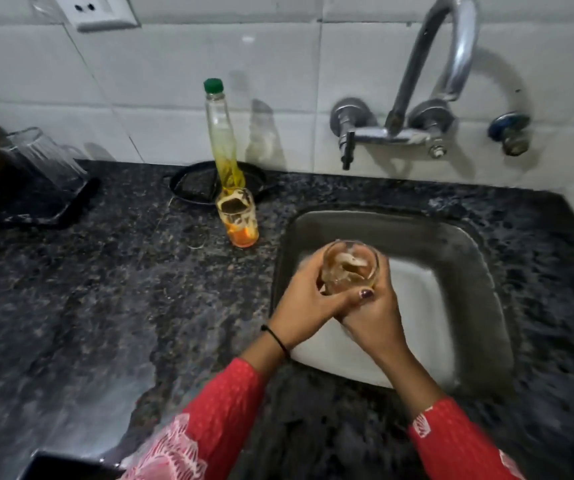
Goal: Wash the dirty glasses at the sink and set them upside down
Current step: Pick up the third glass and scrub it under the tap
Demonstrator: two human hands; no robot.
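Over the left part of the sink [458, 244], both my hands wrap one dirty glass [349, 266], its mouth facing up with brownish residue inside. My left hand [308, 299] holds its left side and my right hand [372, 317] cups it from below and the right. A second dirty glass [238, 216] with orange dregs stands upright on the dark granite counter [88, 306], just left of the sink. At the far left, clear glasses [44, 155] stand upside down on a black tray [70, 209].
A soap bottle [221, 133] with a green cap and yellow liquid stands behind the second glass, beside a black dish [188, 178]. The chrome tap [441, 64] arches from the white tiled wall above the sink. A white socket [95, 10] sits top left.
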